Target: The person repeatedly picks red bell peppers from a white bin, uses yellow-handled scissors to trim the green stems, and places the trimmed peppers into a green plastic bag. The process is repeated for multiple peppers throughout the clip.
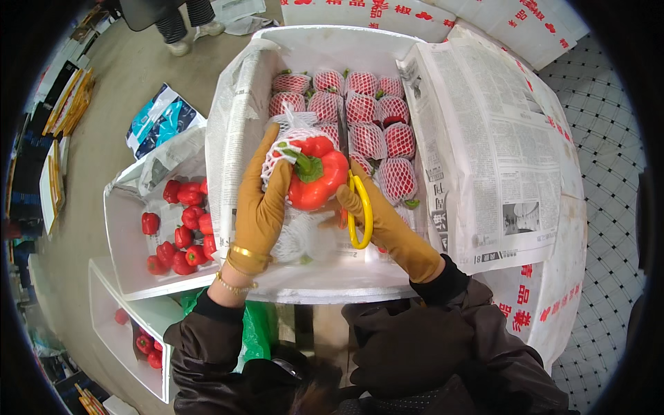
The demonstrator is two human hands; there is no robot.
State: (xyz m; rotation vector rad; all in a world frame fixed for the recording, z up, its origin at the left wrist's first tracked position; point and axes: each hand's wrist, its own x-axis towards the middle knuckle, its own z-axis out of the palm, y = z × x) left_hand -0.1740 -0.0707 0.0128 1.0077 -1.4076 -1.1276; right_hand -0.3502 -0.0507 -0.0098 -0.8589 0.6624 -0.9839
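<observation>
My left hand [262, 199], in a tan glove, holds a red bell pepper [324, 179] with its green stem facing me. White foam netting [275, 158] covers only the pepper's left side. My right hand [389, 223], gloved alike, grips yellow-handled scissors [360, 210], their dark blades pointing away from me alongside the pepper. Beneath both hands is a white foam box [337, 44] lined with newspaper. Inside it, net-wrapped red peppers [365, 106] sit in rows. More white foam netting [295, 236] lies in the near part of the box, partly blurred.
Left of the box stands a second foam box [161, 290] with loose red peppers [192, 218]. A lower foam box [129, 311] holds several more. Newspaper [498, 155] drapes over the right side. A blue-and-white bag [163, 122] lies on the floor; another person's legs [171, 26] show beyond.
</observation>
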